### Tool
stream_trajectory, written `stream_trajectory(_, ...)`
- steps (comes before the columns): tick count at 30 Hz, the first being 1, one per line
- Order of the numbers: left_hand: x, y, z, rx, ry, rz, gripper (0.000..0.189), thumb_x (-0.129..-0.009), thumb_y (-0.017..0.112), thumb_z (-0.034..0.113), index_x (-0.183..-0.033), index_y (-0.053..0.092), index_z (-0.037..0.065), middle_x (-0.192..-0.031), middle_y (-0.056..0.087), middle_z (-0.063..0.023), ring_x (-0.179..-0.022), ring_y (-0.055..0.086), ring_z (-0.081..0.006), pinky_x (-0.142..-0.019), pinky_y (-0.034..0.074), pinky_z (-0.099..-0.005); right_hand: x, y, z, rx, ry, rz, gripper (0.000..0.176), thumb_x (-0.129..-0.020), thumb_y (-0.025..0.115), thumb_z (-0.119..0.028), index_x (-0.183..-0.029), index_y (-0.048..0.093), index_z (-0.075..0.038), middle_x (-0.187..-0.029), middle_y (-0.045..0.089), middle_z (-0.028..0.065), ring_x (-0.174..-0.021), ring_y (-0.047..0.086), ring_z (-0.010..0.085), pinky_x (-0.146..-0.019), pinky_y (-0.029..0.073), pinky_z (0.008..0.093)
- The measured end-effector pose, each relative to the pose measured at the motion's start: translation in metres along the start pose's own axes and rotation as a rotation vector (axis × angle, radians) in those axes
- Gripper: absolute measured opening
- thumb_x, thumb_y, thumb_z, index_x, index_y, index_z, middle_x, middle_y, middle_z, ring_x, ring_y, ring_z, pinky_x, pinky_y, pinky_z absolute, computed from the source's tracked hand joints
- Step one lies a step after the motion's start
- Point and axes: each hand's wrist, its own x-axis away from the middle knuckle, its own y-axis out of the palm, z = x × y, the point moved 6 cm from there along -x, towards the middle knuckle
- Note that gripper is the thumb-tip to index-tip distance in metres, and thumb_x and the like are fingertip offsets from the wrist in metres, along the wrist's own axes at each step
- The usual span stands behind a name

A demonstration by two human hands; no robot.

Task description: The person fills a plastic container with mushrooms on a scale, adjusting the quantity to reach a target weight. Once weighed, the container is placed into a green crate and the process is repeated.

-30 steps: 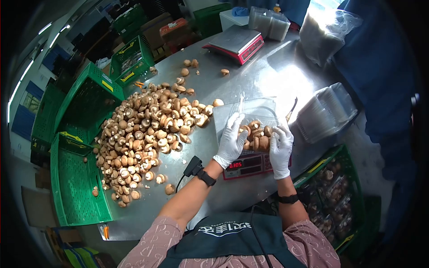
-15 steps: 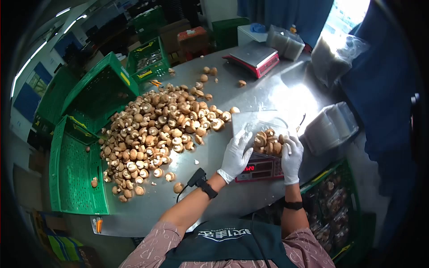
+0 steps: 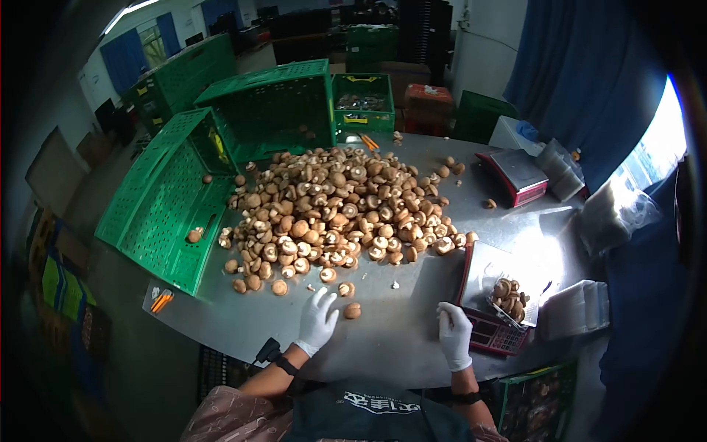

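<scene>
My left hand (image 3: 318, 323), in a white glove, is over the front of the metal table with its fingers apart and nothing in them. Just right of it lie a loose mushroom (image 3: 352, 311) and another mushroom (image 3: 346, 289). My right hand (image 3: 455, 337), also gloved, has its fingers curled together beside the left edge of the red scale (image 3: 482, 333); I see nothing in them. A clear plastic tray (image 3: 521, 322) sits on the scale, holding several brown mushrooms (image 3: 509, 298). A large mushroom pile (image 3: 339, 206) spreads beyond both hands.
Two green crates (image 3: 158, 210) lie tipped at the left and back of the pile. A second scale (image 3: 519, 177) stands at the back right. Stacked clear trays (image 3: 578, 309) are at the right edge. A filled crate (image 3: 541, 401) is low on the right. Orange-handled tools (image 3: 162, 300) lie front left.
Both hands have let go of the mushroom tray on the scale. The left hand has moved left towards the loose mushrooms, the right to the scale's left side. My view has turned left.
</scene>
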Motion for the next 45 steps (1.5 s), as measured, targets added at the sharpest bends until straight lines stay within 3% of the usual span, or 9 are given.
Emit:
stream_trajectory(5, 0.044, -0.048, -0.066, -0.073, -0.203, 0.109, 0.041, -0.09, 0.071, 0.012, -0.129, 0.062, 0.003, -0.134, 0.054, -0.0234, -0.123, 0.054, -0.0423, -0.105, 0.045, -0.0483, 0.018, 0.072, -0.024, 0.143, -0.152, -0.289, 0.01, -0.09, 0.068, -0.006, -0.1, 0.072, -0.005, -0.092, 0.072, 0.0159, -0.083, 0.071, 0.0347, -0.072, 0.057, 0.0394)
stream_trajectory(7, 0.047, -0.053, -0.078, -0.083, -0.221, 0.144, 0.041, -0.09, 0.07, 0.012, -0.129, 0.062, 0.002, -0.133, 0.055, -0.0231, -0.122, 0.055, -0.0419, -0.105, 0.045, -0.0484, 0.028, 0.099, -0.022, 0.185, -0.205, -0.514, 0.012, -0.091, 0.068, -0.013, -0.099, 0.072, -0.004, -0.094, 0.073, 0.0169, -0.087, 0.071, 0.0364, -0.076, 0.057, 0.0422)
stream_trajectory(13, 0.034, -0.04, -0.092, 0.023, -0.267, 0.234, 0.038, -0.091, 0.069, 0.011, -0.128, 0.061, 0.001, -0.128, 0.06, -0.021, -0.123, 0.055, -0.0403, -0.106, 0.045, -0.0465, 0.071, 0.134, 0.024, 0.459, -0.085, -0.989, 0.024, -0.094, 0.062, -0.03, -0.099, 0.074, -0.01, -0.094, 0.073, 0.0165, -0.087, 0.07, 0.0371, -0.079, 0.056, 0.0477)
stream_trajectory(22, -0.002, -0.009, -0.067, 0.199, -0.22, 0.213, 0.034, -0.094, 0.066, 0.009, -0.126, 0.061, 0.001, -0.122, 0.063, -0.0184, -0.122, 0.055, -0.0375, -0.105, 0.046, -0.0456, 0.081, 0.134, 0.05, 0.314, 0.038, -0.927, 0.028, -0.092, 0.062, -0.034, -0.099, 0.075, -0.009, -0.096, 0.073, 0.0176, -0.091, 0.069, 0.039, -0.083, 0.055, 0.0475)
stream_trajectory(31, 0.002, -0.014, -0.077, 0.152, -0.233, 0.209, 0.031, -0.095, 0.066, 0.007, -0.125, 0.064, 0.001, -0.121, 0.066, -0.0162, -0.107, 0.065, -0.0321, -0.095, 0.052, -0.0396, 0.079, 0.135, 0.055, 0.257, 0.04, -0.903, 0.028, -0.091, 0.063, -0.034, -0.097, 0.075, -0.01, -0.094, 0.073, 0.0181, -0.089, 0.069, 0.0395, -0.082, 0.054, 0.0482)
stream_trajectory(34, 0.002, -0.01, -0.085, 0.257, -0.264, 0.088, 0.028, -0.095, 0.065, 0.009, -0.123, 0.065, 0.002, -0.114, 0.069, -0.0152, -0.102, 0.067, -0.0325, -0.09, 0.053, -0.0401, 0.079, 0.135, 0.056, 0.276, 0.025, -0.876, 0.025, -0.09, 0.062, -0.032, -0.094, 0.074, -0.01, -0.089, 0.071, 0.0195, -0.084, 0.068, 0.041, -0.076, 0.054, 0.0497)
stream_trajectory(38, -0.009, -0.014, -0.085, 0.24, -0.232, 0.087, 0.028, -0.093, 0.067, 0.007, -0.121, 0.065, 0.003, -0.11, 0.069, -0.0152, -0.1, 0.068, -0.0314, -0.087, 0.054, -0.0384, 0.077, 0.134, 0.051, 0.261, 0.134, -0.9, 0.027, -0.09, 0.062, -0.032, -0.095, 0.076, -0.01, -0.091, 0.073, 0.0187, -0.087, 0.069, 0.0393, -0.08, 0.054, 0.0476)
stream_trajectory(40, -0.015, -0.006, -0.086, 0.319, -0.385, -0.004, 0.031, -0.092, 0.068, 0.007, -0.123, 0.066, 0.004, -0.11, 0.07, -0.0146, -0.1, 0.068, -0.0314, -0.086, 0.055, -0.0391, 0.076, 0.134, 0.05, 0.257, 0.134, -0.904, 0.027, -0.09, 0.063, -0.03, -0.096, 0.076, -0.007, -0.092, 0.073, 0.0187, -0.087, 0.069, 0.0382, -0.08, 0.054, 0.0453)
stream_trajectory(45, -0.039, 0.015, -0.047, 0.143, -0.192, -0.169, 0.042, -0.087, 0.071, 0.015, -0.129, 0.065, 0.009, -0.117, 0.069, -0.0145, -0.107, 0.066, -0.035, -0.089, 0.054, -0.0441, 0.074, 0.133, 0.054, 0.246, 0.137, -0.881, 0.026, -0.091, 0.064, -0.027, -0.097, 0.075, -0.004, -0.093, 0.073, 0.0194, -0.088, 0.069, 0.0372, -0.081, 0.054, 0.0431)
